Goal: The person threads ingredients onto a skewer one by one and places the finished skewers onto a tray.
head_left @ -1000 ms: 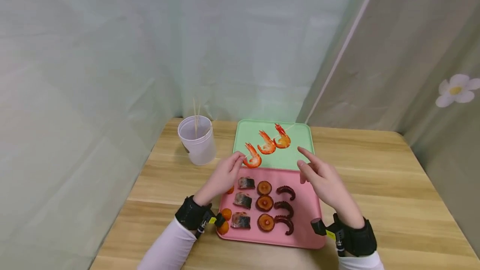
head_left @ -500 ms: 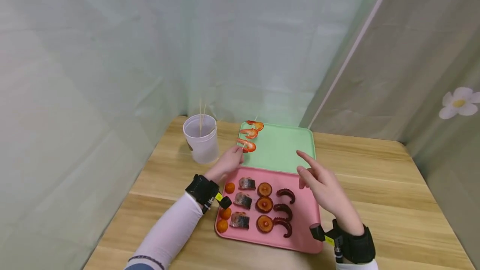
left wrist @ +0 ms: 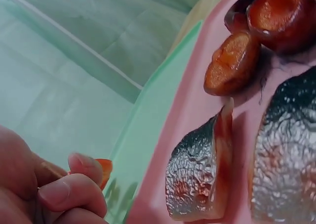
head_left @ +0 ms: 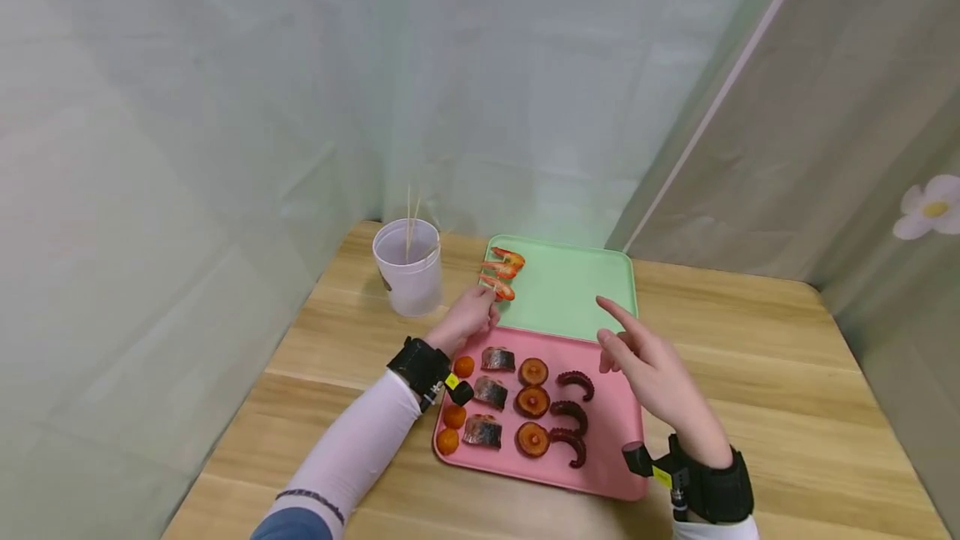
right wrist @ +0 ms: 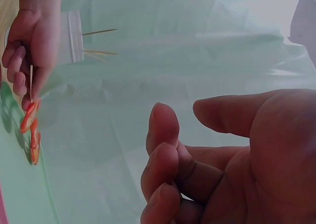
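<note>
My left hand point(head_left: 471, 312) pinches the near end of a thin wooden skewer threaded with three orange-red shrimp point(head_left: 501, 271). The shrimp are at the left side of the green tray point(head_left: 570, 290); in the right wrist view the skewer point(right wrist: 31, 80) runs out of the fingers, and shrimp shadows show on the tray. My right hand point(head_left: 652, 365) hovers over the right part of the pink tray point(head_left: 615, 407), holding nothing. Its index finger is extended and the others are loosely bent, with the thumb apart.
Fish pieces point(head_left: 482, 431), mushroom caps point(head_left: 533, 401), octopus tentacles point(head_left: 570, 417) and small orange balls point(head_left: 447, 441) lie on the pink tray. A translucent bucket point(head_left: 415, 286) with wooden skewers stands at the left. Curtains point(head_left: 510, 107) hang behind the wooden table point(head_left: 750, 373).
My left hand has swung the shrimp skewer from across the green tray to its left side, pointing away, and lowered it. The right hand has hardly moved.
</note>
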Demonstrator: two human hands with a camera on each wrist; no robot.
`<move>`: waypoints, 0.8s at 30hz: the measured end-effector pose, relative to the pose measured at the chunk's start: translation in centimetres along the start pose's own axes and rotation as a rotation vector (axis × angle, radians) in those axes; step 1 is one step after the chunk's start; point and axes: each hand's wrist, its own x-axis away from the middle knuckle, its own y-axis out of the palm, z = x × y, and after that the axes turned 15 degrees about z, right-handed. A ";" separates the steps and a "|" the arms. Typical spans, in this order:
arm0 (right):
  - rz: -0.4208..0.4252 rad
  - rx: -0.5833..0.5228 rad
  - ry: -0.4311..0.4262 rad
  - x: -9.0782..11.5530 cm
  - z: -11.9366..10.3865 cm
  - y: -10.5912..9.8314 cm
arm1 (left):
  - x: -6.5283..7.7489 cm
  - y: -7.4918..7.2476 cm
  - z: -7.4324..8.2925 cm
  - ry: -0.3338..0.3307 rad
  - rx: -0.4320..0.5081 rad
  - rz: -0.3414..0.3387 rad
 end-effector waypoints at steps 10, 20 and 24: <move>-0.037 0.013 -0.013 0.3 -0.1 -0.1 | -0.1 0.0 -0.3 0.070 -0.189 0.047; -0.065 0.000 -0.015 0.7 0.2 -0.1 | -0.3 0.1 -0.7 0.172 -0.291 0.101; -0.078 0.017 -0.022 0.7 0.4 -0.2 | -0.2 0.2 -0.7 0.210 -0.337 0.116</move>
